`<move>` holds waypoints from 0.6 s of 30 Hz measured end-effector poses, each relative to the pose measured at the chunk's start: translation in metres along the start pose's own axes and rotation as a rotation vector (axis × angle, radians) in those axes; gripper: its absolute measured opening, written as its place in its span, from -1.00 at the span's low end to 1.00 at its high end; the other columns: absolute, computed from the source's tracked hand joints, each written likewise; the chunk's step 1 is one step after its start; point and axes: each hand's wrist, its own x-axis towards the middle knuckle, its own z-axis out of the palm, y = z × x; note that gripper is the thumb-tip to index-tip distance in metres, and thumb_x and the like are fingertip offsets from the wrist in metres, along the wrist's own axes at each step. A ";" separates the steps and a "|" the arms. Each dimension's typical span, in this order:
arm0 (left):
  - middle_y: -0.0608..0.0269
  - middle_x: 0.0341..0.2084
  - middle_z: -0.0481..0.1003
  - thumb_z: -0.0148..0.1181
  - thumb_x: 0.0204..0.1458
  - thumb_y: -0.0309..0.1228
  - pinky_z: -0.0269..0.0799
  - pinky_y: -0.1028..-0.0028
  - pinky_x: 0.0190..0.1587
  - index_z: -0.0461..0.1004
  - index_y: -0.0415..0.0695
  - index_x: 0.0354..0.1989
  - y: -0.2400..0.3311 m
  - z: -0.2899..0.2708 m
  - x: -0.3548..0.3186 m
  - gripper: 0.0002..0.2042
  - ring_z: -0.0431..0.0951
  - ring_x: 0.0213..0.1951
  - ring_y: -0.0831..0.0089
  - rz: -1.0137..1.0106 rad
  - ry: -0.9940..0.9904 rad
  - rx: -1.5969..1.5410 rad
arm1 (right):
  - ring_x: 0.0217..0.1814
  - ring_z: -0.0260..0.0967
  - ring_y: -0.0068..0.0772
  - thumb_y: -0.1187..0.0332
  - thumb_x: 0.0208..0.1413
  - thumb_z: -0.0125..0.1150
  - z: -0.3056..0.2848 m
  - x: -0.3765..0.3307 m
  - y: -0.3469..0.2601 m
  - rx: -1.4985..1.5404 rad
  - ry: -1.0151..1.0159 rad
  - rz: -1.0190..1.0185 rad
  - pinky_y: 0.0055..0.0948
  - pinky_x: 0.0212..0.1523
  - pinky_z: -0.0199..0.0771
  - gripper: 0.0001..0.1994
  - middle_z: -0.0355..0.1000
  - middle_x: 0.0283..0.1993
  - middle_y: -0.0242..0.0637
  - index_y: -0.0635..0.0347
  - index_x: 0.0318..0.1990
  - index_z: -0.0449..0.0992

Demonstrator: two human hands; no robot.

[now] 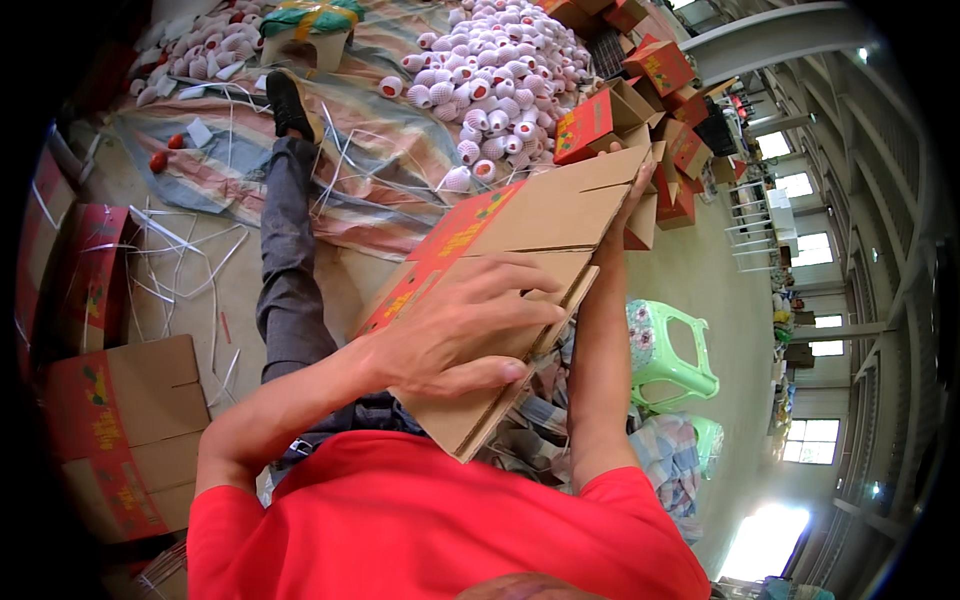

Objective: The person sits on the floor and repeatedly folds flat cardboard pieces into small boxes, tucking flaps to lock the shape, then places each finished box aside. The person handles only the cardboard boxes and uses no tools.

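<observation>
A folded-flat cardboard carton (555,215), brown with a red printed band, is held tilted in front of my body. My left hand (465,325) lies on its upper face, fingers spread, the thumb close to the edge where the layered flaps show. My right hand (632,195) grips the carton's far right edge from underneath; most of its fingers are hidden behind the cardboard. My right forearm runs along below that edge.
Net-wrapped round fruit (500,75) is heaped on a striped tarp (385,130) ahead. Opened red-and-brown cartons (585,125) crowd the far right. Another flattened carton (150,400) lies at left, near loose white straps (190,250). Green plastic stools (670,355) stand right.
</observation>
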 end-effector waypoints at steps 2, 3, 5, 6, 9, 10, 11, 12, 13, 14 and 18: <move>0.00 0.31 0.38 0.27 0.19 -0.14 0.22 -0.01 0.39 0.48 -0.14 0.25 -0.009 0.007 0.011 -0.50 0.31 0.38 -0.04 0.088 -0.082 0.016 | 0.46 0.08 -0.18 -0.48 0.33 -0.21 0.006 -0.002 0.006 0.003 0.030 -0.023 -0.12 0.47 0.14 -0.08 0.18 0.39 -0.12 0.21 0.45 0.21; 0.01 0.33 0.37 0.25 0.19 -0.14 0.20 -0.02 0.41 0.47 -0.13 0.26 -0.014 0.012 0.013 -0.49 0.28 0.41 -0.04 0.115 -0.102 0.008 | 0.47 0.07 -0.17 -0.48 0.34 -0.22 0.008 -0.002 0.007 0.003 0.047 -0.034 -0.12 0.48 0.13 -0.08 0.18 0.40 -0.12 0.21 0.46 0.20; 0.02 0.36 0.35 0.22 0.21 -0.12 0.16 -0.04 0.45 0.44 -0.13 0.30 -0.024 0.024 0.014 -0.47 0.25 0.44 -0.05 0.139 -0.145 -0.004 | 0.46 0.12 -0.22 -0.46 0.36 -0.23 -0.006 0.004 0.012 0.021 0.041 -0.027 -0.14 0.46 0.17 -0.11 0.21 0.41 -0.15 0.17 0.47 0.21; 0.03 0.37 0.35 0.19 0.22 -0.11 0.14 -0.04 0.46 0.43 -0.12 0.31 -0.026 0.029 0.013 -0.46 0.26 0.44 -0.04 0.136 -0.156 0.001 | 0.44 0.15 -0.23 -0.45 0.36 -0.24 -0.014 0.006 0.014 0.014 0.025 -0.031 -0.16 0.45 0.19 -0.12 0.21 0.40 -0.16 0.16 0.47 0.21; 0.05 0.38 0.35 0.14 0.24 -0.10 0.13 -0.05 0.47 0.40 -0.12 0.35 -0.033 0.031 0.021 -0.44 0.27 0.44 -0.02 0.160 -0.170 0.129 | 0.17 0.37 -0.31 -0.38 0.40 -0.23 -0.010 0.005 0.006 0.007 -0.012 -0.044 -0.24 0.22 0.44 -0.22 0.34 0.20 -0.20 0.10 0.43 0.27; 0.06 0.38 0.36 0.12 0.24 -0.09 0.13 -0.05 0.47 0.39 -0.12 0.36 -0.035 0.029 0.027 -0.43 0.28 0.44 -0.01 0.190 -0.173 0.183 | 0.10 0.40 -0.33 -0.34 0.42 -0.22 -0.006 0.009 0.000 0.017 -0.037 -0.015 -0.26 0.16 0.48 -0.27 0.36 0.15 -0.21 0.11 0.39 0.30; 0.07 0.37 0.36 0.12 0.24 -0.09 0.12 -0.06 0.47 0.39 -0.12 0.36 -0.037 0.031 0.034 -0.43 0.28 0.44 0.00 0.176 -0.186 0.177 | 0.04 0.42 -0.35 -0.29 0.44 -0.21 -0.014 0.015 -0.010 0.012 -0.051 0.004 -0.28 0.10 0.52 -0.32 0.38 0.09 -0.23 0.11 0.35 0.33; 0.07 0.37 0.37 0.12 0.23 -0.08 0.12 -0.06 0.47 0.39 -0.12 0.35 -0.038 0.033 0.037 -0.43 0.29 0.44 0.01 0.161 -0.199 0.171 | 0.02 0.45 -0.38 -0.19 0.47 -0.20 -0.025 0.028 -0.015 -0.078 -0.101 -0.039 -0.30 0.05 0.54 -0.42 0.40 0.07 -0.25 0.11 0.27 0.36; 0.08 0.37 0.37 0.12 0.23 -0.08 0.12 -0.07 0.47 0.39 -0.13 0.35 -0.038 0.031 0.043 -0.43 0.29 0.44 0.02 0.143 -0.206 0.179 | 0.00 0.47 -0.41 -0.10 0.49 -0.19 -0.031 0.040 -0.018 -0.164 -0.164 -0.079 -0.32 0.00 0.57 -0.51 0.43 0.04 -0.27 0.11 0.20 0.39; 0.11 0.29 0.43 0.17 0.19 -0.10 0.11 -0.09 0.47 0.42 -0.11 0.31 -0.037 0.025 0.048 -0.44 0.33 0.39 0.00 0.145 -0.203 0.181 | 0.00 0.49 -0.45 0.05 0.49 -0.20 -0.018 0.035 -0.024 -0.212 -0.122 -0.108 -0.37 0.00 0.58 -0.63 0.49 0.00 -0.29 0.12 0.03 0.43; 0.06 0.17 0.43 0.30 0.10 -0.12 0.15 -0.10 0.46 0.44 -0.06 0.25 -0.050 0.039 0.046 -0.45 0.37 0.32 -0.01 0.376 -0.474 0.286 | -0.08 0.58 -0.40 0.08 0.48 -0.15 -0.026 0.040 -0.057 -0.137 -0.213 0.131 -0.33 -0.06 0.66 -0.61 0.57 -0.07 -0.28 0.18 0.00 0.51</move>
